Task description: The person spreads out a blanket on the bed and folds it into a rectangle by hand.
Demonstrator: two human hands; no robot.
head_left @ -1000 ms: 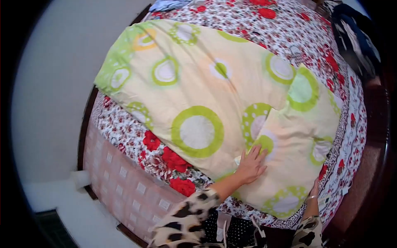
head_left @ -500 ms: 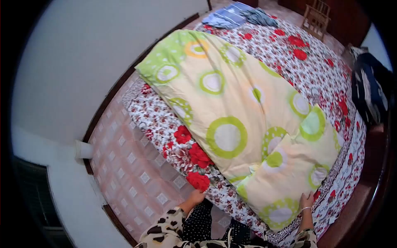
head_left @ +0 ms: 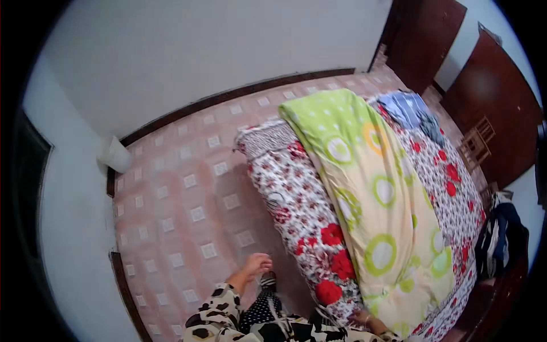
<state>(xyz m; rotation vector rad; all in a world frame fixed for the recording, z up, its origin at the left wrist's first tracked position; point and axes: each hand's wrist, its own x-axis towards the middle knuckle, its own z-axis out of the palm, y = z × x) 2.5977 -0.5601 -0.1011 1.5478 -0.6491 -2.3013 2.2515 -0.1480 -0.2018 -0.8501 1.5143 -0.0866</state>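
Observation:
The yellow-green quilt with ring patterns [head_left: 370,199] lies folded lengthwise on the bed, over a white sheet with red flowers [head_left: 296,188]. Low in the view, my right hand [head_left: 362,318] rests on the sheet beside the quilt's near end, fingers apart and slightly blurred. My left hand [head_left: 258,263] hangs over the floor to the left of the bed, its fingers curled together with nothing visible in them.
Blue clothes [head_left: 403,109] lie at the bed's far end, near a small wooden chair [head_left: 477,142]. Dark clothes [head_left: 501,233] hang on the right. A white bucket [head_left: 115,155] stands by the left wall. Tiled floor [head_left: 182,194] runs along the bed's left side.
The view has swung left and towards the far end of the bed. My left hand has left the quilt and moved over the floor. My right hand has shifted from the quilt to the sheet.

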